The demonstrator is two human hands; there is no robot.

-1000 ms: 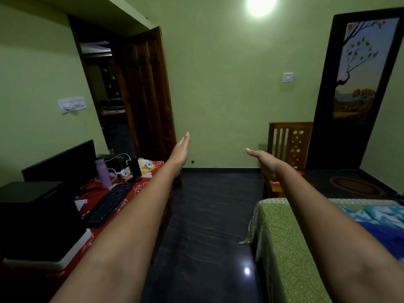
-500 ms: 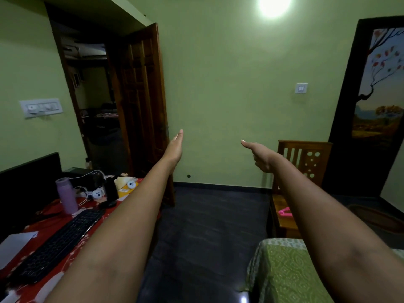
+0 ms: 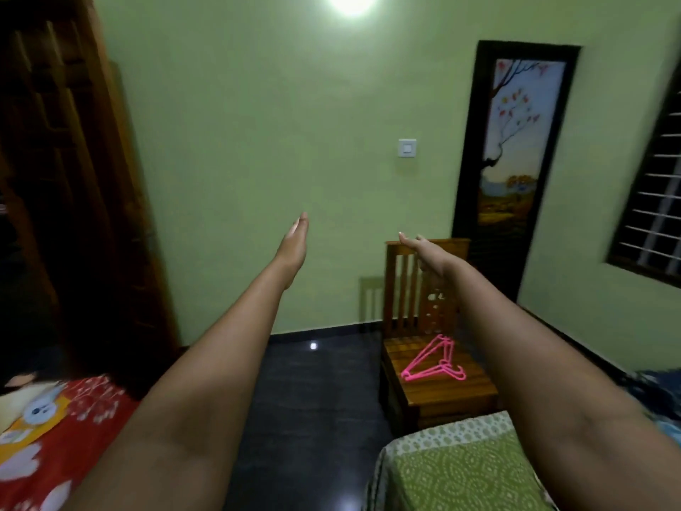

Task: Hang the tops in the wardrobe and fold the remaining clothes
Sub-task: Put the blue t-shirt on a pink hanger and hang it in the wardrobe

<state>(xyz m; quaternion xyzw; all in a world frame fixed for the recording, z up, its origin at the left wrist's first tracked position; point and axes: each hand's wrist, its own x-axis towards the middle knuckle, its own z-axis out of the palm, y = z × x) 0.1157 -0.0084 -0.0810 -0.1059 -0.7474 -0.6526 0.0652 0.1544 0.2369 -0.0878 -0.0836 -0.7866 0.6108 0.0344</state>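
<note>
Both arms stretch forward at chest height, and neither hand holds anything. My left hand [image 3: 294,239] has straight fingers pointing at the green wall. My right hand [image 3: 423,250] is flat and relaxed, in front of the back of a wooden chair [image 3: 438,392]. Several pink plastic hangers [image 3: 433,361] lie in a pile on the chair seat, below and beyond my right hand. Blue patterned cloth [image 3: 659,396] shows at the right edge, on the bed. No wardrobe is in view.
A bed with a green patterned sheet [image 3: 453,470] fills the lower right. A table with a red flowered cloth [image 3: 70,425] is at lower left. A dark wooden door [image 3: 70,197] stands on the left. Dark glossy floor [image 3: 313,392] runs between table and bed.
The view has swung right and closer: the doorway and desk slid left, while the chair with hangers, the painting and a barred window came into view. My right hand's fingers straightened.
</note>
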